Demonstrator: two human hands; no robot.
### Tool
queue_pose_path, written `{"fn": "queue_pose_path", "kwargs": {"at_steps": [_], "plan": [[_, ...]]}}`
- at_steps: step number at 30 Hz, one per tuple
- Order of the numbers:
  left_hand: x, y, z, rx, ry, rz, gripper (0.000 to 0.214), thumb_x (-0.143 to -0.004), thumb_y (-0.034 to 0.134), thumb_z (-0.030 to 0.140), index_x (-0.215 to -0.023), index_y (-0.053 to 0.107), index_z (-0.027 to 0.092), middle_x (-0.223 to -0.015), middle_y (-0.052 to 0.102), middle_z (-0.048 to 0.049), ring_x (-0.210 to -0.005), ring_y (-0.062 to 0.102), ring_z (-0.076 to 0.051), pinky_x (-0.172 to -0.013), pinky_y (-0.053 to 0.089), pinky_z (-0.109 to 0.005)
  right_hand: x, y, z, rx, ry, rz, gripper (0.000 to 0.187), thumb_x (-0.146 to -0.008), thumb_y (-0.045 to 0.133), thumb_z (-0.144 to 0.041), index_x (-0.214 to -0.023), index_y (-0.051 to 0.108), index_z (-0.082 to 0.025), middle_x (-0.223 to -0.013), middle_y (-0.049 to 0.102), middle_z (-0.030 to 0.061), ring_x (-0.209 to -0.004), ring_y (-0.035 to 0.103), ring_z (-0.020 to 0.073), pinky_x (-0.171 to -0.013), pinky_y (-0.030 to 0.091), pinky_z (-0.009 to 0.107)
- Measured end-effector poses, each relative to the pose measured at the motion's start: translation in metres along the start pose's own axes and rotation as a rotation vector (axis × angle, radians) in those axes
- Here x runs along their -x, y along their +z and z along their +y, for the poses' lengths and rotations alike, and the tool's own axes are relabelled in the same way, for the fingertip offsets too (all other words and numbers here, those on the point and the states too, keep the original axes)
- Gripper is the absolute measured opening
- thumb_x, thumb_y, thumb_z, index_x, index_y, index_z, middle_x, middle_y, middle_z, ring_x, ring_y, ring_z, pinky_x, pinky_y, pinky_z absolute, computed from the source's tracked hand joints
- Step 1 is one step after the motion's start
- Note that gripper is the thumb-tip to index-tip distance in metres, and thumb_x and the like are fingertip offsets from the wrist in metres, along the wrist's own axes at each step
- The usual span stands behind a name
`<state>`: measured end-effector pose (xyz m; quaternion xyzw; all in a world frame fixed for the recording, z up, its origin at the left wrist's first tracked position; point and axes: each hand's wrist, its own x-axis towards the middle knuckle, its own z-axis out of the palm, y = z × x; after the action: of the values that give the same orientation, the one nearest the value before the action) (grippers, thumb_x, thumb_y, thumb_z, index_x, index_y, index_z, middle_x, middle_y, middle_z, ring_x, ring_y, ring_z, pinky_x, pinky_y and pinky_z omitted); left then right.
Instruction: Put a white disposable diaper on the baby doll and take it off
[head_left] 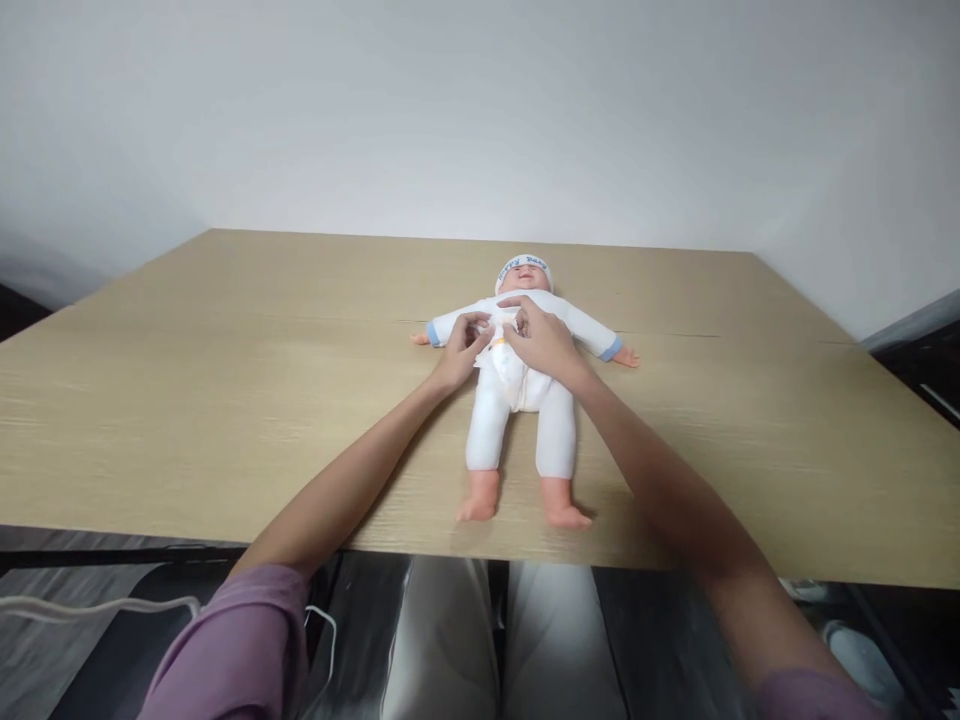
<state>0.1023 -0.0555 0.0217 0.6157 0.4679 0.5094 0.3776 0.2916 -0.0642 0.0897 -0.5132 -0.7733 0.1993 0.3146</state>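
A baby doll in white clothes with blue cuffs lies on its back, its arms spread and its bare feet toward me. Around its waist is a white diaper with a small yellow-orange mark at the front. My left hand pinches the diaper's edge at the doll's left-hand side in view, thumb and fingers curled together. Over the belly, my right hand bends its thumb and index finger onto the diaper's upper front. The fingers partly hide the diaper's waistband and what exactly lies between them.
The doll rests on a wide wooden table, its feet close to the near edge. A pale wall stands behind. Below the edge are my legs and a white cable at the left.
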Motion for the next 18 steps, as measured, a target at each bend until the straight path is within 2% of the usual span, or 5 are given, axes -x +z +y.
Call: {"fn": "queue_pose_path", "kwargs": {"at_steps": [7,10,13,15,18], "plan": [[-0.003,0.002,-0.005,0.092,-0.053,0.025,0.036,-0.090,0.076,0.052,-0.108,0.060,0.024,-0.095,0.062,-0.0012,-0.085,0.059,-0.018,-0.077,0.049,-0.030,-0.002,0.003,0.002,-0.018,-0.022,0.056,0.044,-0.087,0.058,-0.016,-0.130,0.065,-0.023,-0.085,0.064,-0.0012,-0.082,0.062,0.0218,-0.076,0.044,0.033],[0.006,0.005,0.012,0.085,-0.151,0.162,0.027,-0.089,0.074,0.036,-0.108,0.060,0.024,-0.103,0.067,-0.0029,-0.085,0.060,-0.018,-0.076,0.049,-0.031,0.001,-0.006,-0.004,-0.010,-0.076,0.101,0.047,-0.084,0.053,-0.008,-0.128,0.066,-0.020,-0.087,0.062,0.0006,-0.084,0.061,0.0219,-0.079,0.046,0.033],[0.034,0.002,0.042,-0.024,-0.053,0.236,0.022,-0.095,0.071,0.038,-0.111,0.064,0.024,-0.116,0.072,-0.0055,-0.092,0.063,-0.020,-0.084,0.053,-0.034,0.024,-0.023,-0.017,0.008,-0.162,0.156,0.045,-0.085,0.049,-0.003,-0.121,0.069,-0.021,-0.095,0.064,0.0032,-0.087,0.062,0.0218,-0.084,0.049,0.034],[0.060,-0.004,0.062,-0.099,0.091,0.086,0.022,-0.102,0.066,0.046,-0.107,0.069,0.024,-0.113,0.074,-0.0057,-0.095,0.064,-0.022,-0.091,0.053,-0.037,0.053,-0.034,-0.025,-0.031,-0.222,0.122,0.033,-0.093,0.054,-0.009,-0.118,0.069,-0.023,-0.105,0.067,0.0045,-0.087,0.063,0.0212,-0.084,0.051,0.034],[0.096,-0.015,0.077,-0.236,0.194,-0.328,0.033,-0.109,0.058,0.051,-0.100,0.077,0.026,-0.103,0.077,-0.0044,-0.098,0.065,-0.026,-0.097,0.050,-0.042,0.105,-0.041,-0.026,-0.089,-0.245,-0.051,0.015,-0.103,0.065,-0.031,-0.117,0.069,-0.026,-0.117,0.071,0.0058,-0.089,0.068,0.0215,-0.080,0.054,0.034]]}}
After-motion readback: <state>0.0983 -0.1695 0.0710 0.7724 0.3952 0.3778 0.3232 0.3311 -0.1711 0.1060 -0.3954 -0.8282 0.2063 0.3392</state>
